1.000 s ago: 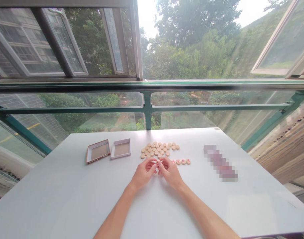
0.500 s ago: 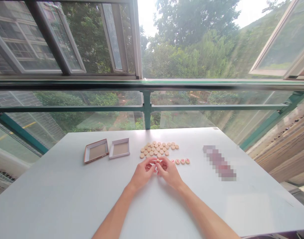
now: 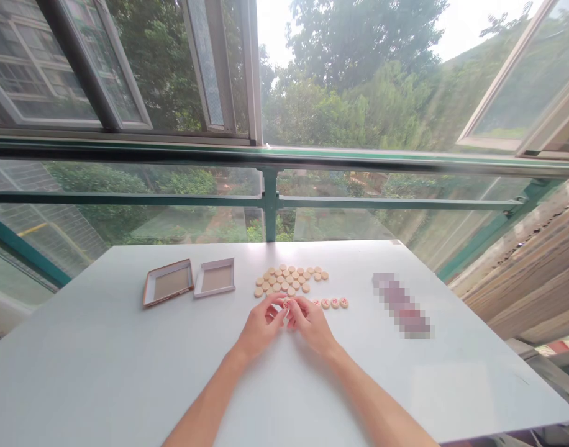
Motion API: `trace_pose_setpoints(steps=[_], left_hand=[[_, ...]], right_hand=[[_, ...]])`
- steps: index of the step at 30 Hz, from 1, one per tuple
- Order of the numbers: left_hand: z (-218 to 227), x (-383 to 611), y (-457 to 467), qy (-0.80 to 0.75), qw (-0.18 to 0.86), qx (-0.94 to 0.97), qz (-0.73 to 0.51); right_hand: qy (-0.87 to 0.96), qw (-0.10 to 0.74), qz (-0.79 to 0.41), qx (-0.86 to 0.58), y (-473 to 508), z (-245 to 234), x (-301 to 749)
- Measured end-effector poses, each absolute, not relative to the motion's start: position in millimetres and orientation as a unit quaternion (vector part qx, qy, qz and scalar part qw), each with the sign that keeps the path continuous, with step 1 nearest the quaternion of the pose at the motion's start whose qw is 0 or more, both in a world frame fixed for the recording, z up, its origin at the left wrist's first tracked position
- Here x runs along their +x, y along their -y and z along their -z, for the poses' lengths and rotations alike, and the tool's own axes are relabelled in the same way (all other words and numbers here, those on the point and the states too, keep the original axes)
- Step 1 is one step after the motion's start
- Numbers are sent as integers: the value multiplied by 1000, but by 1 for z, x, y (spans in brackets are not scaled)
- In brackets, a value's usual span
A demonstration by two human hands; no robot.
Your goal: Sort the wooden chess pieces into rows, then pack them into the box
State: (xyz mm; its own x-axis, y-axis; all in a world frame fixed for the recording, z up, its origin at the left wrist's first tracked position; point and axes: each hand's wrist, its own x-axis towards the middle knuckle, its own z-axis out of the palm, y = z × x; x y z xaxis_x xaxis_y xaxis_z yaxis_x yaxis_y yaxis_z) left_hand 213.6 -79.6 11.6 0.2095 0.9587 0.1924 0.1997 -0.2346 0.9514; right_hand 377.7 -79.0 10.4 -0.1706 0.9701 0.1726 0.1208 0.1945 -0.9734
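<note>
At the far left of the bench (image 3: pixel 102 366) I see a shallow brown-edged tray (image 3: pixel 147 297), its inner floor bare, and just right of it a paler tray (image 3: pixel 234 279). Further right, near the bench's far side, plain wooden discs (image 3: pixel 284 279) lie flat in a loose cluster, many touching, their upper faces showing no marking from where I stand.

In front of that cluster is the left hand (image 3: pixel 260 321), its fingers curled, thumb and forefinger closed lightly against one side of a red-marked disc (image 3: pixel 287 304). This disc sits between the two hands, seemingly just above the bench. The right hand (image 3: pixel 314 324) pinches its other side, thumb near the person, remaining fingers bent. I'd advise a light grip by the rim, thumbs off the marking, one hand steadying as the other turns, low over the bench in case it slips.

The disc is round and flat, so it has no long axis; its marked face tilts up towards the person. Which way the character reads I can't tell.

Right of the hands, a short row of marked discs (image 3: pixel 335 303) lies face up. Beyond, a pixelated strip (image 3: pixel 400 304) slants across the bench, unidentifiable.
</note>
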Motion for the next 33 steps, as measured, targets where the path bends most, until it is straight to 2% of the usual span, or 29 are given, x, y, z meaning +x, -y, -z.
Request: trace_pose_setpoints(steps=[14, 25, 27, 31, 33], left_hand=[[-14, 215, 83, -424, 417, 675, -436], [-9, 215, 87, -470, 284, 720, -425], [-7, 214, 87, -475, 265, 723, -425], [-6, 214, 88, -487, 230, 732, -417], [-8, 217, 88, -484, 206, 751, -399]], right_hand=[[635, 470, -426, -441, 83, -11, 378], [640, 470, -421, -437, 86, -7, 380], [649, 471, -394, -450, 86, -10, 384], [625, 520, -230, -535, 78, -17, 405], [592, 538, -194, -568, 71, -20, 419]])
